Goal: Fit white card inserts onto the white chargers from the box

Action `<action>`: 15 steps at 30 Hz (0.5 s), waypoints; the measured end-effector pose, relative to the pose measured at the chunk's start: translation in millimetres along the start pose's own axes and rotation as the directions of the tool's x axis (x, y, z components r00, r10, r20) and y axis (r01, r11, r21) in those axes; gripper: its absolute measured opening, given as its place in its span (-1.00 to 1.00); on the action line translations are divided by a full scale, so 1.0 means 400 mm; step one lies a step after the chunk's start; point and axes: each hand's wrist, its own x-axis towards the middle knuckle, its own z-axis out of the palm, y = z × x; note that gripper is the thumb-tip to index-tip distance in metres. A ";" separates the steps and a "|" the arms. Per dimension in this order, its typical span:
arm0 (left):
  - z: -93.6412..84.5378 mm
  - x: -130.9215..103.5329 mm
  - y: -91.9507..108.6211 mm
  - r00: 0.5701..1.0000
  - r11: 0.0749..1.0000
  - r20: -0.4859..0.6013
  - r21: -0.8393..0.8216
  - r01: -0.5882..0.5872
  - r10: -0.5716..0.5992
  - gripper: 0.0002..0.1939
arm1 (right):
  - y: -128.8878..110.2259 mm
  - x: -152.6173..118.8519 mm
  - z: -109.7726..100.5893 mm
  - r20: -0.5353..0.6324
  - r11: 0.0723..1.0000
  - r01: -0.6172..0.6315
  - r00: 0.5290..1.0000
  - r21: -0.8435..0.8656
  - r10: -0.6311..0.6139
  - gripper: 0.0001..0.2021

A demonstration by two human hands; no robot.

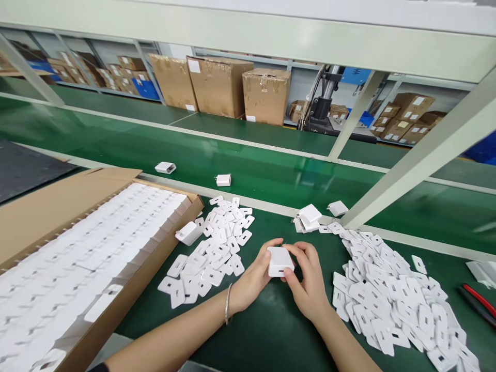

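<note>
A white charger housing (279,261) with a small slot in its front face is held between both hands above the green mat. My left hand (253,276) grips its left side, fingers curled behind it. My right hand (308,279) holds the right side, its thumb on the front face near the slot. Small white slotted plates (222,240) lie in a loose pile to the left, and a larger pile of similar plates (391,294) spreads to the right. One white housing (189,233) rests by the left pile; stacked housings (309,217) sit beyond my hands.
An open cardboard box (155,274) with rows of white pieces fills the left. Red-and-black pliers (478,302) lie far right. A slanted metal post (422,150) rises at the right. Single housings (223,180) stand on the green surface beyond the ledge.
</note>
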 end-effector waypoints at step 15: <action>0.008 0.039 0.064 0.933 0.867 -0.142 0.437 -0.240 0.330 -0.46 | 0.237 0.074 -0.103 -0.071 0.538 -0.303 0.910 -0.786 0.408 -0.37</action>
